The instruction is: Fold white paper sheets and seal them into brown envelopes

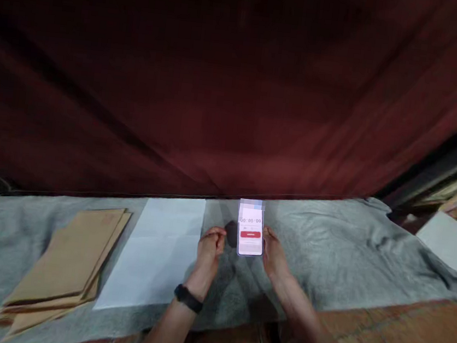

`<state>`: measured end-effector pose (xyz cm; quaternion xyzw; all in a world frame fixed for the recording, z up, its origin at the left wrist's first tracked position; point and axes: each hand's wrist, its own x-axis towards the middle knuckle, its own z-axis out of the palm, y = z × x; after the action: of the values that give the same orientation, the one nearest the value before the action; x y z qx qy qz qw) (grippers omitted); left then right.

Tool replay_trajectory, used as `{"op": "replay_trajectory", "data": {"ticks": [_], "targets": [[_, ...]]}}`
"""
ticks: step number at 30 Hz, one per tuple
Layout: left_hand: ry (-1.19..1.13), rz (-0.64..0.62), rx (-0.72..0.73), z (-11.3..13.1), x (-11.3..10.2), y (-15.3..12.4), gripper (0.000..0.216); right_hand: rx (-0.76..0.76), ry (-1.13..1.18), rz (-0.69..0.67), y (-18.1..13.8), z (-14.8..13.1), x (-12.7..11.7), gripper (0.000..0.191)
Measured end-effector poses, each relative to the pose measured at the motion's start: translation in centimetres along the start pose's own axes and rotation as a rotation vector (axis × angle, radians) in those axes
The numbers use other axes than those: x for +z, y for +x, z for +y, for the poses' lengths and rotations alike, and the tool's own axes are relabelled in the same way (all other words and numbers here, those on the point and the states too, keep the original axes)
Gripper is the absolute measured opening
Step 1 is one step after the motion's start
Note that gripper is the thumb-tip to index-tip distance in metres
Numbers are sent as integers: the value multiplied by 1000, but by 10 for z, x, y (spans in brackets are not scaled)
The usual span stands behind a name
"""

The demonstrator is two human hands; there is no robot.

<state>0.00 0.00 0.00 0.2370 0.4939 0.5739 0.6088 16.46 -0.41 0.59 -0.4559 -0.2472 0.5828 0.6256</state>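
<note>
Nearest the camera in the head view are two bare forearms, the left forearm (167,324) wearing a black wristband (188,298). Left hand (211,244): fingers curled closed beside the right edge of a white sheet (153,251), apart from the phone; whether anything is inside cannot be told. Right hand (274,254): closed at the right edge of a phone (250,246), gripping it. Phone located between the hands, lit screen towards the camera, zeros above a red button, top portion pixelated. Left of the sheet, a stack of brown paper (64,257) rests unevenly on grey cloth (342,256). Beyond hangs dark red fabric (235,112); tiled floor (391,338) shows lower right.
</note>
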Motion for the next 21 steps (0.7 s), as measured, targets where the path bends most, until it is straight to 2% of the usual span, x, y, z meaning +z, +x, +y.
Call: {"op": "replay_trajectory", "data": {"ticks": [4,7,12,21], "targets": [[13,15,-32,-2,11,-2,26,0,1,-23,-3,2,1,33],[-13,-43,-77,-4,18,-9,32,4,1,-41,-3,4,-1,34],[28,-129,-53,-7,25,-16,28,-4,-31,-45,0,7,-9,32],[125,-184,-23,-11,30,-13,27,-22,-57,-52,7,3,-20,30]]}}
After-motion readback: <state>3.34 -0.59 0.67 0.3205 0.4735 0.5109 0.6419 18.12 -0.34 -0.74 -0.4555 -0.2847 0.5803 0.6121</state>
